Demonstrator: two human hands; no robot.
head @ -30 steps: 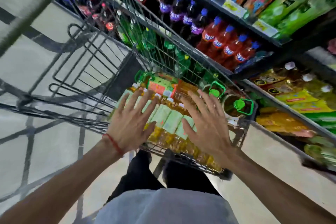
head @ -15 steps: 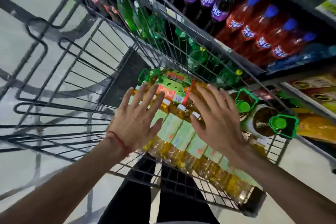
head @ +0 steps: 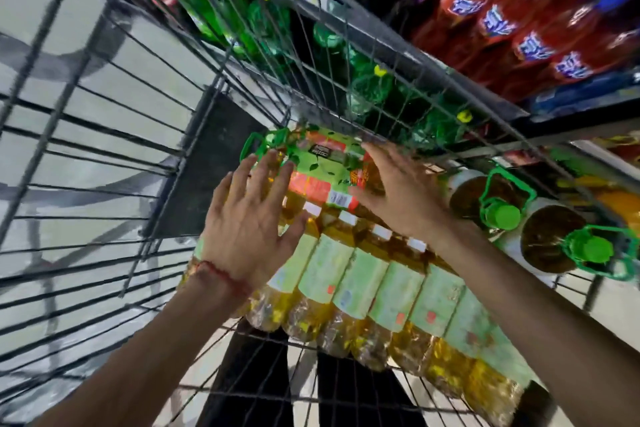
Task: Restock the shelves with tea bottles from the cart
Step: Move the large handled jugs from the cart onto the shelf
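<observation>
A wire cart (head: 114, 163) holds a row of several amber tea bottles with pale green labels (head: 363, 284), lying on their sides. Behind them lies a larger tea bottle with a green and red leaf-print label (head: 322, 163). My left hand (head: 249, 222), fingers spread, hovers over the left end of the row and the large bottle. My right hand (head: 398, 191), fingers straight, reaches over the large bottle near the cart's far wall. Neither hand grips anything. Two big bottles with green caps and handles (head: 502, 215) stand at the cart's right end.
Beyond the cart's mesh wall a shelf (head: 346, 10) carries green soda bottles (head: 263, 21), purple ones and red ones (head: 495, 24) with blue caps. Yellow packs show at the far right. Pale floor lies to the left; my dark trousers show below the cart.
Both hands have moved forward and down into the cart, closer to the large green-labelled bottle. The view has tilted down and closer to the cart.
</observation>
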